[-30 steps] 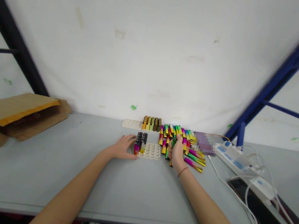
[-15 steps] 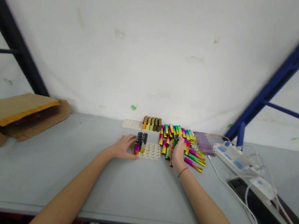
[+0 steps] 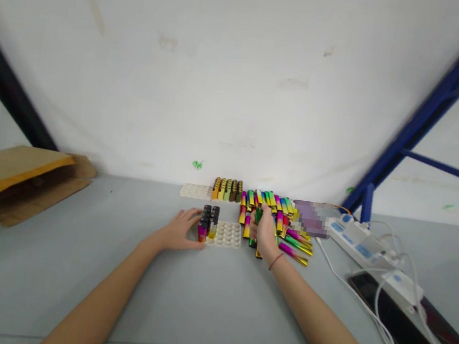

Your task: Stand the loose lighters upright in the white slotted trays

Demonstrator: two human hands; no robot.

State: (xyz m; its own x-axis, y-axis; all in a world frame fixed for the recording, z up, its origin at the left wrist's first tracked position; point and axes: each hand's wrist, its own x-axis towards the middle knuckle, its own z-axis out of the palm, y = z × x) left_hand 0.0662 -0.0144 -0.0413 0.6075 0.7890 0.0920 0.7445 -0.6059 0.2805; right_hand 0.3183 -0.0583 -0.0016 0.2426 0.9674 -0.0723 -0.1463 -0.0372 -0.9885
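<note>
My left hand [image 3: 178, 230] curves around the left end of a white tray [image 3: 229, 236] with round pockets, thumb along the front and fingers behind. Several black-topped lighters [image 3: 209, 223], with pink, red and yellow bodies, stand upright in the tray's left part. To the right of the tray, my right hand [image 3: 266, 231] is closed around a green lighter [image 3: 258, 216], partly hidden by its fingers. Under and about this hand lies a pile of shiny multicoloured lighters [image 3: 296, 241].
Behind stands a filled block of yellow, green and brown lighters [image 3: 227, 190], beside another white tray [image 3: 196, 191]. A cardboard box [image 3: 15, 179] lies at the left. On the right are a power strip [image 3: 371, 257], white cables and a dark phone [image 3: 398, 326]. A wall rises behind the table.
The view has shifted slightly, so most things appear a little further left. Both hands keep nearly the same places relative to the tray and the pile.
</note>
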